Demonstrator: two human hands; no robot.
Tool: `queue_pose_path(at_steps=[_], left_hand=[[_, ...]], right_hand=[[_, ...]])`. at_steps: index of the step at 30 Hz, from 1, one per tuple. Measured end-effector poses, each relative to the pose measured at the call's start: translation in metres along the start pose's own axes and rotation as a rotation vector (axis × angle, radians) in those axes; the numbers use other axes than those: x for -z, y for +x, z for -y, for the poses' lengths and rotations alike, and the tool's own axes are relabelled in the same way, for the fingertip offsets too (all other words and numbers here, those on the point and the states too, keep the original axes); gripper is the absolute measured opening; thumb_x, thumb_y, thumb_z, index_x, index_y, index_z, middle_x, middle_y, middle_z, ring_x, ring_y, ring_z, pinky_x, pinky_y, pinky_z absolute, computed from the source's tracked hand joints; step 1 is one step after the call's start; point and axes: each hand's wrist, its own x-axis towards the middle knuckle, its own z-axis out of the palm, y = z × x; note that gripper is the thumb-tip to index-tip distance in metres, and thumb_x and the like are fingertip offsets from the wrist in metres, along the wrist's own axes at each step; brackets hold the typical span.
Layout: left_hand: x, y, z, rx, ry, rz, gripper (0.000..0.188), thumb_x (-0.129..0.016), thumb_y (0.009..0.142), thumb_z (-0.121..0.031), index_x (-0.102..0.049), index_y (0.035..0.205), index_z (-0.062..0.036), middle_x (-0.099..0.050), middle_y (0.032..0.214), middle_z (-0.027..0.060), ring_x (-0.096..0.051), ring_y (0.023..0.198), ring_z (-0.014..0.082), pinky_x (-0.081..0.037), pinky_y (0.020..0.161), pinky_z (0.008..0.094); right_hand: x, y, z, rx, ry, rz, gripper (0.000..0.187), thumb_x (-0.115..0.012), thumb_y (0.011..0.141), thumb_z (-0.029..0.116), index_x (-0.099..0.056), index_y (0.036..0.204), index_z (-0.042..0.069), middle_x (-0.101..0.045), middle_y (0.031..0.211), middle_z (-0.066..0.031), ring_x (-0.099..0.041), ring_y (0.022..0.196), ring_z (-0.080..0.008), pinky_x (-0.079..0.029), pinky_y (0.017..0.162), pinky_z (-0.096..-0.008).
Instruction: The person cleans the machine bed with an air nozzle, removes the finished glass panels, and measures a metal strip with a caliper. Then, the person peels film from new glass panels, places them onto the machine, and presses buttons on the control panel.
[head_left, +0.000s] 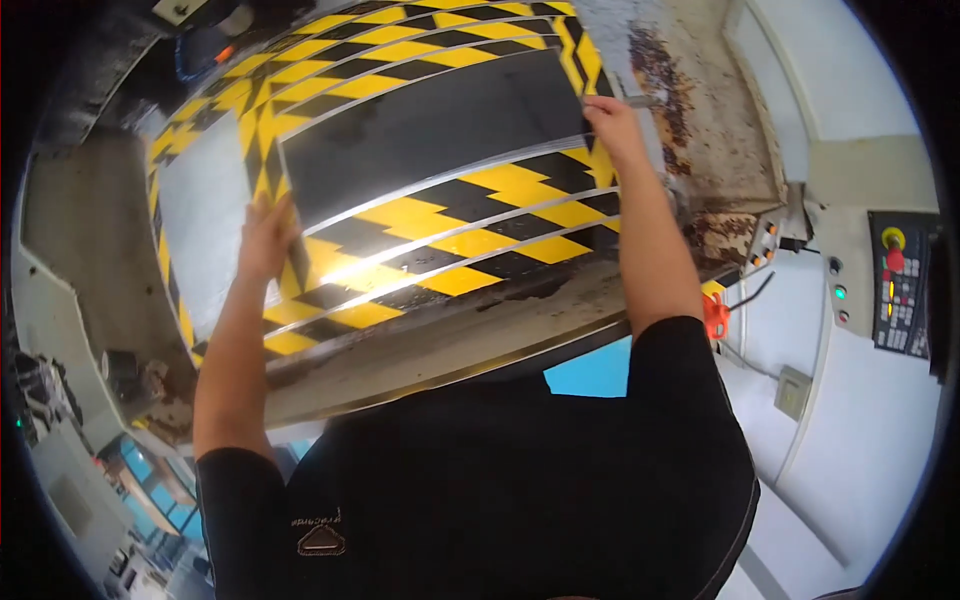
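Observation:
A dark, flat rectangular sheet [430,130] lies on a bed edged with yellow-and-black striped tape [440,215]. My left hand [268,238] rests at the sheet's lower left corner, over a striped strip; its fingers are smeared and their grip is unclear. At the sheet's right edge, my right hand [612,125] is closed, fingertips together on the striped border. A short grey metal piece [640,101] shows beside these fingers; whether they hold it is unclear. A bare grey panel [205,215] lies left of my left hand.
A metal rim [450,372] runs between my body and the bed. Rusty stains mark the ledge [662,95] at right. Farther right stands a control panel [905,285] with a red stop button [894,258]. An orange-red object [715,315] hangs near my right elbow.

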Motion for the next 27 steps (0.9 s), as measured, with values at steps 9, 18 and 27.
queue_pose_path(at_steps=[9, 18, 27], left_hand=[[0.011, -0.003, -0.019, 0.101, 0.033, 0.084, 0.060, -0.066, 0.092, -0.027, -0.042, 0.147, -0.0314, -0.021, 0.161, 0.0111, -0.018, 0.148, 0.0373, -0.024, 0.119, 0.0425], [0.009, -0.002, -0.017, 0.101, 0.007, 0.064, 0.060, -0.066, 0.092, -0.026, -0.043, 0.147, -0.0310, -0.021, 0.161, 0.0120, -0.017, 0.148, 0.0369, -0.025, 0.119, 0.0415], [-0.001, 0.003, 0.009, -0.053, -0.057, 0.022, 0.064, -0.070, 0.088, -0.028, -0.044, 0.146, -0.0295, -0.027, 0.155, 0.0249, -0.025, 0.143, 0.0453, -0.024, 0.118, 0.0474]], right_hand=[[-0.004, -0.018, 0.004, -0.015, -0.196, 0.028, 0.036, -0.067, 0.082, 0.006, -0.067, 0.117, -0.001, -0.072, 0.090, -0.0076, -0.067, 0.082, -0.0138, -0.051, 0.078, -0.0267], [-0.002, -0.022, 0.010, 0.049, -0.282, 0.008, 0.039, -0.067, 0.080, 0.005, -0.066, 0.119, 0.003, -0.073, 0.091, -0.0105, -0.070, 0.086, -0.0207, -0.053, 0.081, -0.0306], [0.000, -0.012, 0.008, 0.157, -0.488, -0.028, 0.038, -0.068, 0.083, 0.024, -0.067, 0.117, 0.008, -0.073, 0.094, -0.0107, -0.069, 0.083, -0.0232, -0.053, 0.076, -0.0361]])
